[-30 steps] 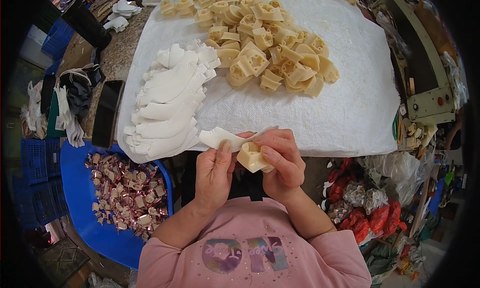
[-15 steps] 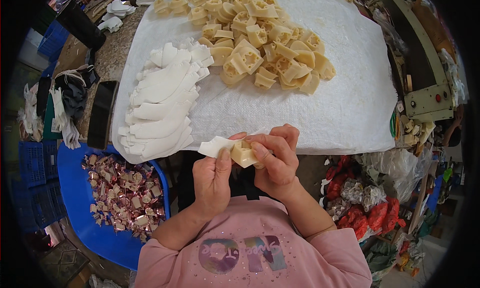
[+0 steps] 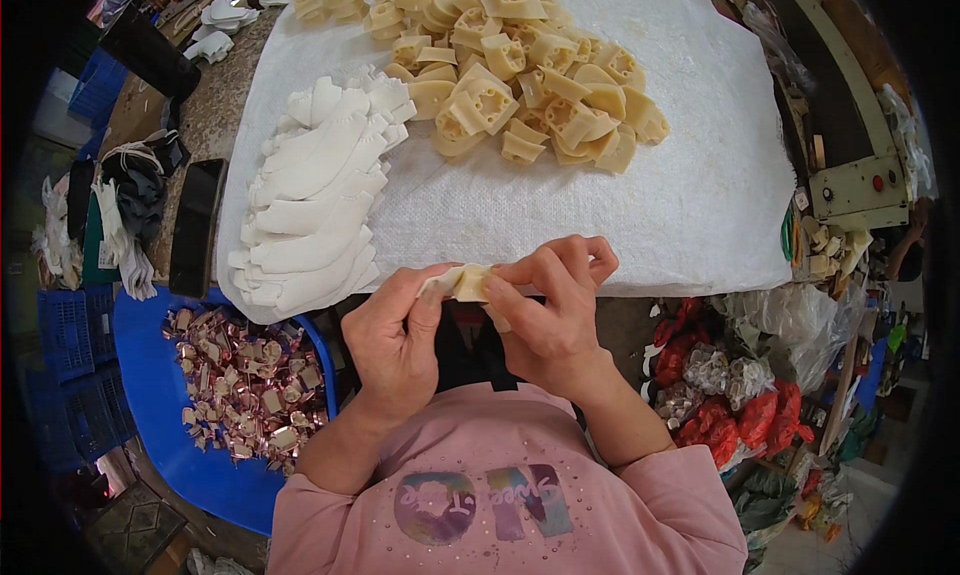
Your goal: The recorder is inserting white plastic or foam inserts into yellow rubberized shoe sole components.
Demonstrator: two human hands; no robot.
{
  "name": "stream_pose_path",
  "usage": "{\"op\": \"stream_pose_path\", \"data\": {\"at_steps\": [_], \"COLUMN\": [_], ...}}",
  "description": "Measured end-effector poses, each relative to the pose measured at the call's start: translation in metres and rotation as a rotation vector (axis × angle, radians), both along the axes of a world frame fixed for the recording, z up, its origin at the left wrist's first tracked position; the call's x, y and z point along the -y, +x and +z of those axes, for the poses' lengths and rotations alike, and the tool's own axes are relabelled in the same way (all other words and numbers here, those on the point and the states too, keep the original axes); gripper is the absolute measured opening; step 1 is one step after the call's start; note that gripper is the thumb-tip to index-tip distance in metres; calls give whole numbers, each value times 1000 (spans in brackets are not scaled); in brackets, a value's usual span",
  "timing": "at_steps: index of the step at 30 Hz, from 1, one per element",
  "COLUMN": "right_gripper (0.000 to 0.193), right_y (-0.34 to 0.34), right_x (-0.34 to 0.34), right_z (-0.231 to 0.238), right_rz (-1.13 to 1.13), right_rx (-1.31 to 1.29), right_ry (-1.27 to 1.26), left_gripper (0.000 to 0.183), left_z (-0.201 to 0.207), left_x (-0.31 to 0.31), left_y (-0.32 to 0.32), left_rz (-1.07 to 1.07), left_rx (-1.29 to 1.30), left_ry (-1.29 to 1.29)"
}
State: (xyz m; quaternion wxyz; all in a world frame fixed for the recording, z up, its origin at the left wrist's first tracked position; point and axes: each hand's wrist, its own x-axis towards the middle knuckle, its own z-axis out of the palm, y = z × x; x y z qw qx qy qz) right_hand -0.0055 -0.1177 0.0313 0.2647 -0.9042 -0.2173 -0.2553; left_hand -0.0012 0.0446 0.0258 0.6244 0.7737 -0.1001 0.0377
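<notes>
In front of my chest, both hands meet at the near edge of the table. My left hand (image 3: pixel 388 335) pinches a thin white curved strip (image 3: pixel 437 281) between thumb and fingers, pressing it along the side of a cream moulded plastic piece (image 3: pixel 470 286). That piece is gripped by my right hand (image 3: pixel 548 320), thumb on its near side; my fingers hide much of it. Ahead lies a heap of similar cream plastic pieces (image 3: pixel 480 105). Left of the heap, white strips (image 3: pixel 318 200) overlap in a long stack.
A white woven sheet (image 3: pixel 560 215) covers the table. At its left lie a black phone (image 3: pixel 197 230) and dark gloves (image 3: pixel 138 190). Below, a blue tub (image 3: pixel 180 455) holds shiny pink pieces. On the right stand a greenish machine frame (image 3: pixel 858 190) and red plastic bags (image 3: pixel 765 420).
My left hand has turned and moved slightly left, drawing the white strip close against the cream piece. Both hands have risen a little, and the view has shifted slightly.
</notes>
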Motion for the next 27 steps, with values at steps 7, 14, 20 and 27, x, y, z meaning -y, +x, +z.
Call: {"op": "stream_pose_path", "data": {"at_steps": [7,14,20,27], "right_gripper": [25,24,29,32], "right_y": [-4,-3,3,-1], "right_x": [4,5,15,20], "right_z": [5,-14,-29,-26], "right_rz": [33,77,101,237], "right_rx": [-216,-92,-159,-320], "right_ry": [-173,-172,138,446], "left_gripper": [24,23,28,22], "left_z": [-8,-15,-16,-39], "left_x": [8,7,3,1], "left_y": [-5,-5,-6,0], "left_rz": [-61,-129,-196,-233], "left_rx": [-105,-29,-19,-85], "left_ry": [-30,124,-36,-340]}}
